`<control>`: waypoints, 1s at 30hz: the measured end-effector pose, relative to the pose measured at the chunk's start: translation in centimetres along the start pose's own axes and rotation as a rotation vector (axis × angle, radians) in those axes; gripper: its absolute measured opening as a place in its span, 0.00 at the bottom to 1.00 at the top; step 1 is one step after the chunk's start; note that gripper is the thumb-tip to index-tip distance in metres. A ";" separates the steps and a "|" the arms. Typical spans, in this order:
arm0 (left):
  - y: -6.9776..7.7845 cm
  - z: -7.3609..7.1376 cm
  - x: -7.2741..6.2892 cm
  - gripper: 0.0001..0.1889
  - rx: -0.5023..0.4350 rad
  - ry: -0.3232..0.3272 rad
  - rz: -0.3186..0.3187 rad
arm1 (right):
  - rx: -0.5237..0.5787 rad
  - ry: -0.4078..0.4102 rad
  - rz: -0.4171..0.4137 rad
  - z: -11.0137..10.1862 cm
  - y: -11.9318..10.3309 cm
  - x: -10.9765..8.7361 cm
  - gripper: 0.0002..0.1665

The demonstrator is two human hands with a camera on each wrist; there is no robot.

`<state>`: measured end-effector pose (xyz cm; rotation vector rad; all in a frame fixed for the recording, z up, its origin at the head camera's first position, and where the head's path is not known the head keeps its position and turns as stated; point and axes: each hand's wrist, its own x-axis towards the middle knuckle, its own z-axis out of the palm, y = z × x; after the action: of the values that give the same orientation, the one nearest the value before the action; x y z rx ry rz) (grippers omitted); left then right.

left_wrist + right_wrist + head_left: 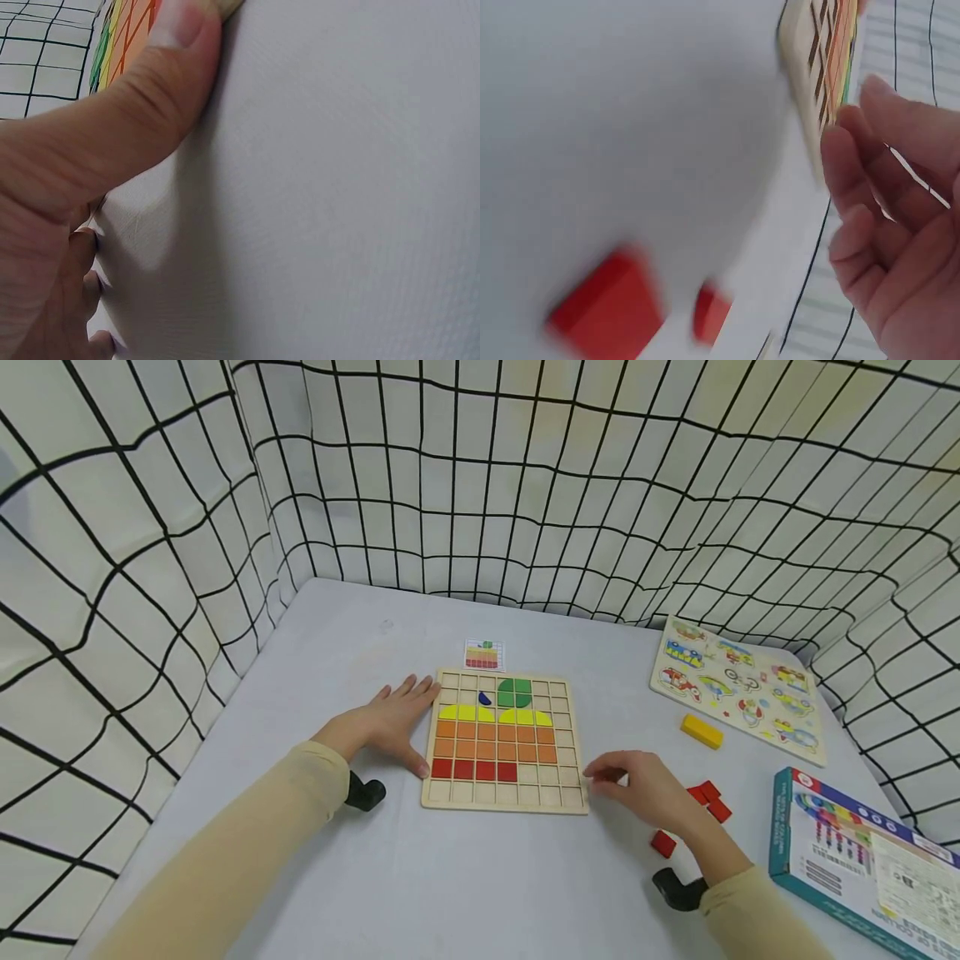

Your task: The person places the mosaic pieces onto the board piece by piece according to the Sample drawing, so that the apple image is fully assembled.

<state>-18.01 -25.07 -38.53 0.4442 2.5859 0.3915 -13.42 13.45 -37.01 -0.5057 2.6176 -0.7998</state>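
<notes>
A wooden grid board (487,793) lies flat on the table, filled with yellow curved pieces (465,714), rows of orange squares (486,741), several red squares (486,771) and a green shape (514,693). A small dark blue piece (484,698) sits left of the green. My left hand (393,722) rests at the board's left edge, fingers spread, its thumb touching the rim in the left wrist view. Beside the right edge is my right hand (633,785); its fingers are loosely bent and nothing shows between them in the right wrist view.
Loose red blocks (663,843) lie by the right forearm. A yellow block (702,732), a picture puzzle board (738,685) and a boxed set (862,868) are at the right. Behind the grid board lies a small pattern card (483,655). Black netting surrounds the table.
</notes>
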 end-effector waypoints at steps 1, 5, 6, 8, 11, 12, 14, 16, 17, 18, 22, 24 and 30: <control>0.0 -0.1 0.0 0.73 0.001 -0.001 0.001 | -0.004 -0.016 0.013 -0.3 0.8 -0.8 0.11; -0.1 -0.1 0.1 0.72 0.007 0.000 0.006 | -0.037 -0.028 0.068 -1.0 3.4 -3.3 0.13; -0.1 -0.1 0.1 0.72 0.005 0.000 0.006 | -0.043 -0.029 0.072 -1.2 3.9 -3.9 0.13; 0.0 -0.1 0.1 0.72 0.007 0.001 0.006 | -0.043 -0.034 0.086 -1.5 4.8 -4.9 0.14; 0.1 -0.1 0.1 0.72 0.005 -0.004 0.002 | -0.043 -0.082 0.086 -1.9 5.8 -6.1 0.18; 0.1 0.0 0.2 0.72 0.006 -0.005 0.000 | -0.047 -0.099 0.081 -2.0 6.0 -6.4 0.19; 0.1 0.0 0.2 0.72 0.008 -0.003 -0.002 | -0.056 -0.133 0.076 -2.2 6.4 -6.8 0.21; 0.1 0.0 0.2 0.72 0.011 0.001 -0.004 | -0.069 -0.156 0.056 -2.2 6.7 -7.1 0.22; 0.1 0.1 0.2 0.73 0.011 0.001 -0.007 | -0.071 -0.160 0.050 -2.2 6.8 -7.1 0.22; 0.1 0.1 0.1 0.73 0.011 0.003 -0.008 | -0.074 -0.158 0.047 -2.2 6.8 -7.1 0.22; 0.1 0.2 0.1 0.72 0.008 0.006 -0.009 | -0.074 -0.134 0.020 -1.9 7.0 -6.9 0.18; 0.1 0.2 0.1 0.72 0.006 0.007 -0.009 | -0.084 -0.110 0.014 -1.7 7.0 -6.7 0.16; 0.2 0.0 0.1 0.72 0.008 0.004 -0.011 | -0.105 -0.051 0.017 -1.3 6.6 -6.2 0.14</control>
<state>-17.98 -24.85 -38.51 0.4322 2.5935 0.3790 -10.13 21.85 -38.42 -0.5248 2.6230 -0.6385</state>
